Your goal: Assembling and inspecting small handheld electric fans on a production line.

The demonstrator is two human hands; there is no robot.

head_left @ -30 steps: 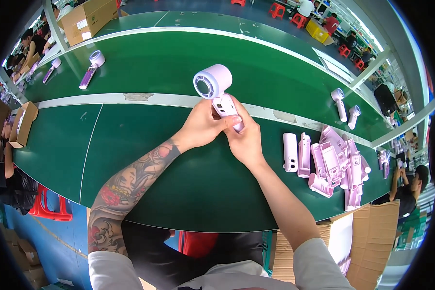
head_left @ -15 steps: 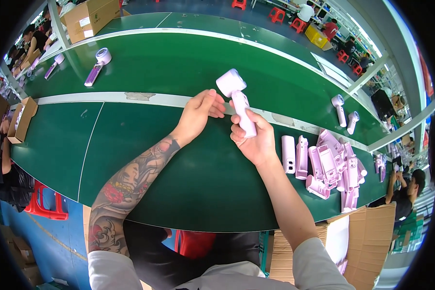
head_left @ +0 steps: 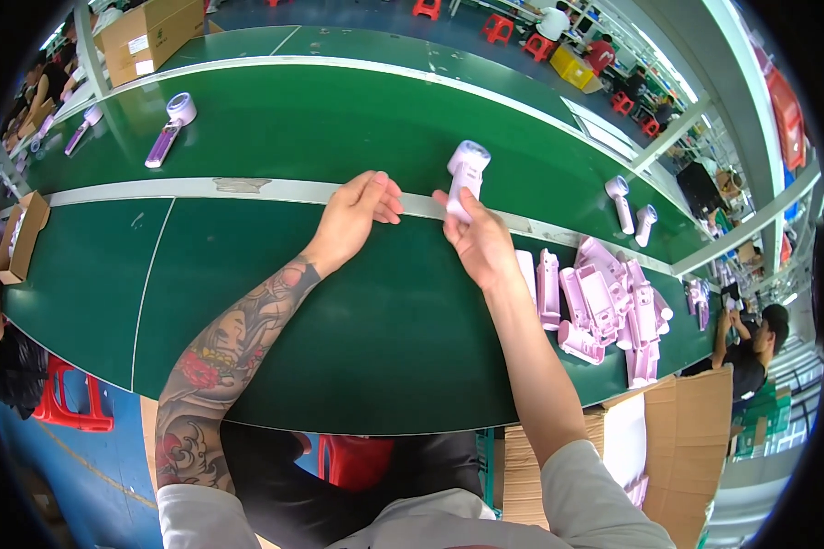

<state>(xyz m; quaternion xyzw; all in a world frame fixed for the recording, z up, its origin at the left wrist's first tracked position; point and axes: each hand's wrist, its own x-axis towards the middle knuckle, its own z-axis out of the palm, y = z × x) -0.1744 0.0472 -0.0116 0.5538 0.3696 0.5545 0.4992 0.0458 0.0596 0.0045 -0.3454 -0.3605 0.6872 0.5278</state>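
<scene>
My right hand (head_left: 483,245) grips a lavender handheld fan (head_left: 469,169) by its handle, the round head pointing up and away from me. It is held over the pale strip between the near table and the green belt. To its left, my left hand (head_left: 352,215) is raised with nothing in it, fingers loosely extended and slightly curved, apart from the fan. Right of my right forearm lies a heap of lavender plastic shell parts (head_left: 604,297) on the near table (head_left: 339,357). My forearm partly covers the closest shell.
Fans lie on the green belt (head_left: 320,110): one with its handle exposed (head_left: 167,137) at left, two (head_left: 621,206) at right. Small cardboard box (head_left: 23,240) stands at the left edge; an open carton (head_left: 687,439) sits below right. A co-worker (head_left: 762,348) sits at far right.
The fan has moved right, away from my left hand, and its head has turned from leaning left to facing away. The whole view has shifted slightly. My left hand stays much the same.
</scene>
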